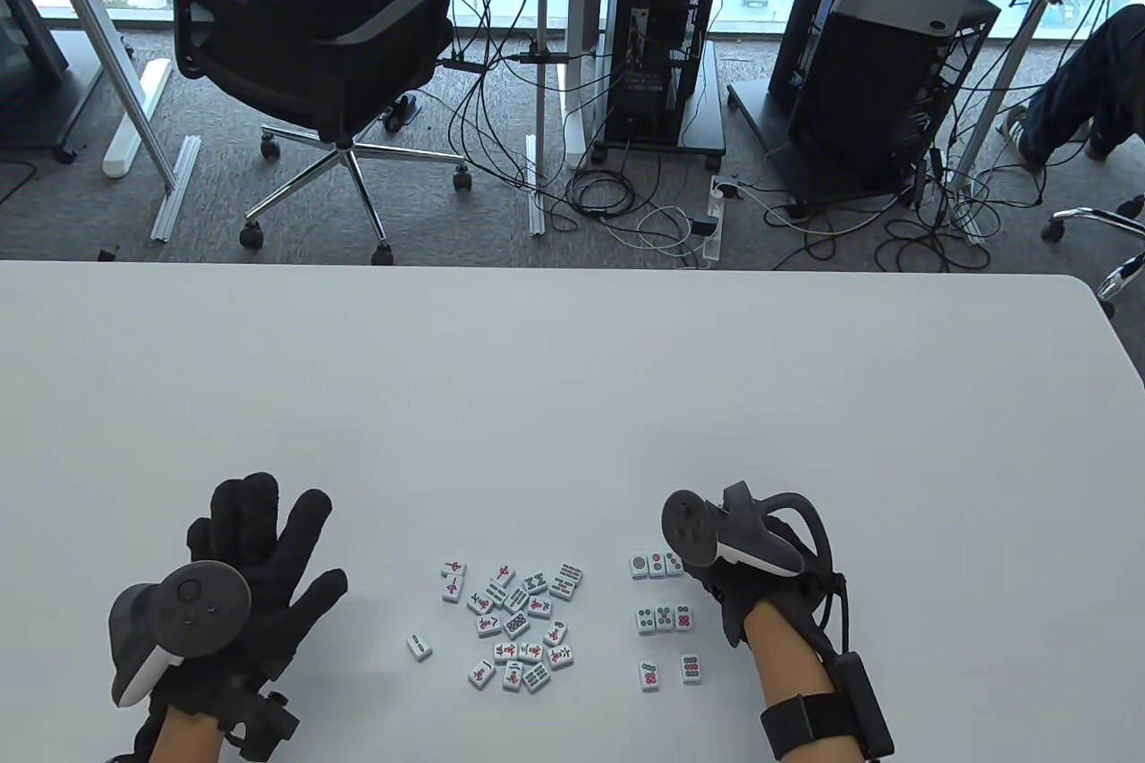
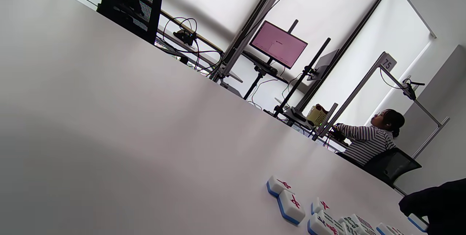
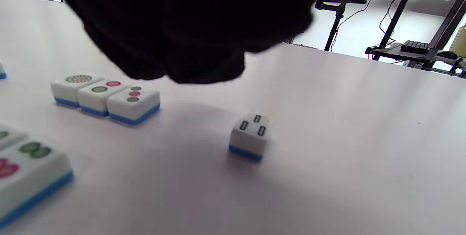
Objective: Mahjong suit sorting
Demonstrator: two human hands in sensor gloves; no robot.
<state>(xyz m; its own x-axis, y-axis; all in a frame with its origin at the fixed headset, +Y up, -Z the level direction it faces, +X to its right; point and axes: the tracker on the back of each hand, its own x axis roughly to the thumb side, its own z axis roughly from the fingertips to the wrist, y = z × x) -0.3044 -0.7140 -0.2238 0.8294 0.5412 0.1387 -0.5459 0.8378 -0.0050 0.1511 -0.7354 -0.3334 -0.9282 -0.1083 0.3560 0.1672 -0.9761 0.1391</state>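
Observation:
White mahjong tiles with blue backs lie face up on the white table [image 1: 572, 387]. A mixed pile [image 1: 516, 623] sits in the middle, with one stray tile [image 1: 419, 646] to its left. Dot tiles are set out at the right: a row of three [image 1: 656, 564], a second row [image 1: 664, 617] and two singles [image 1: 649, 676]. My left hand [image 1: 268, 530] lies flat left of the pile, fingers spread, holding nothing. My right hand [image 1: 720, 589] hovers beside the top dot row [image 3: 105, 96]. A bamboo tile [image 3: 249, 135] lies free on the table just under its fingers [image 3: 189, 46].
The table's far edge [image 1: 572, 269] lies well beyond the tiles, and its right corner [image 1: 1096, 298] is rounded. Past it are an office chair [image 1: 313, 56], computer towers and cables on the floor. A person [image 2: 367, 138] sits at another desk.

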